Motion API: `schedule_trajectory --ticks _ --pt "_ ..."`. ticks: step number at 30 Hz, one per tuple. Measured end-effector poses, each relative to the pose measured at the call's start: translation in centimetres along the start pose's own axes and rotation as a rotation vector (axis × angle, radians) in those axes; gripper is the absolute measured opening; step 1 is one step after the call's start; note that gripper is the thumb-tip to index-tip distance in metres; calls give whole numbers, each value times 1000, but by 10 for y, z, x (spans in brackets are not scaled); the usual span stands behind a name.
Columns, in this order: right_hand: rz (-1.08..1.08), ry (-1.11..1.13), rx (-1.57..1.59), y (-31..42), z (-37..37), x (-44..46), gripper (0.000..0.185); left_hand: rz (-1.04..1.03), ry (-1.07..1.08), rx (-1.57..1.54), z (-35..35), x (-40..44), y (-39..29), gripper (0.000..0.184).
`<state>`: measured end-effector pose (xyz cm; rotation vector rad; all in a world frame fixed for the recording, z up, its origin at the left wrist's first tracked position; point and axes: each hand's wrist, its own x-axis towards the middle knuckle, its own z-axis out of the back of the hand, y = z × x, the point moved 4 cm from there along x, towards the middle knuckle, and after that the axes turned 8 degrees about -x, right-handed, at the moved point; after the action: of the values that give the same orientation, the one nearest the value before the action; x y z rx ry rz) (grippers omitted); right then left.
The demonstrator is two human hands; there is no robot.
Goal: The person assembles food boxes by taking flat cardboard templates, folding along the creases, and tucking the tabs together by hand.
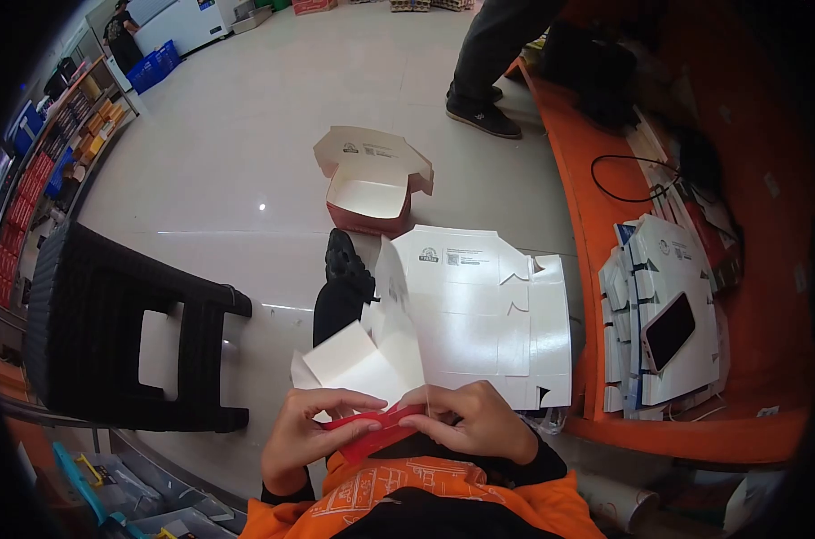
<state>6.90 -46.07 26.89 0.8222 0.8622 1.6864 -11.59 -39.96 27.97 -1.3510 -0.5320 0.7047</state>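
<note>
Box: part-folded, white inside and red outside, held just in front of the orange shirt, between the two hands.
Left hand: closed in a loose pinch, thumb on the near face of the red flap, fingers curled over its top.
Right hand: closed too — thumb and forefinger nip the flap's other end, by the corner; the remaining fingers are tucked in.
Red flap: slants a little between the thumbs; this looks like a fold or tuck being worked. Press along the crease, not at one spot, so that the board bends on its line.
Corner: partly hidden by the fingers; whether a tab is seated there, I cannot tell. Best to seat any tab fully before easing the grip.
Tall panel: stands up on the box's right side and seems joined to it. It could tug the corner out of square, so a light grip there would help.
Formed box: open on the floor, lid raised — a handy pattern for how the walls should stand.
Sheets: flat, just right of the box; elbows and sleeves should clear them.
Stack: more sheets on the orange surface, with a phone on top.
</note>
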Motion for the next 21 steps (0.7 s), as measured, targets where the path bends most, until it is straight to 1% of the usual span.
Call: schedule_trajectory --ticks 1,4,7,10,12,13,16,19,21 --pt "11 -68 -6 5 3 -1 26 -37 -15 28 1 1 -4 26" --pt "20 -173 -217 12 8 -8 28 -92 -69 19 -4 4 -15 25" --pt "55 -144 -236 8 8 -15 29 -157 -12 77 -7 11 -25 23" --pt "44 -245 -224 4 8 -17 22 -146 6 135 -16 16 -22 23" --pt "64 -258 -311 -5 1 -22 25 -164 40 158 -25 24 -23 23" --pt "76 -265 -353 -6 0 -23 27 -172 56 171 -29 27 -24 23" --pt "-65 -193 -359 1 5 -21 38 -67 -21 86 -33 31 -17 30" --pt "-65 -254 -472 -2 5 -23 55 -286 1 156 -34 34 -22 46" --pt "-111 -289 -463 -14 8 -27 60 -407 -439 484 -16 28 -12 60"
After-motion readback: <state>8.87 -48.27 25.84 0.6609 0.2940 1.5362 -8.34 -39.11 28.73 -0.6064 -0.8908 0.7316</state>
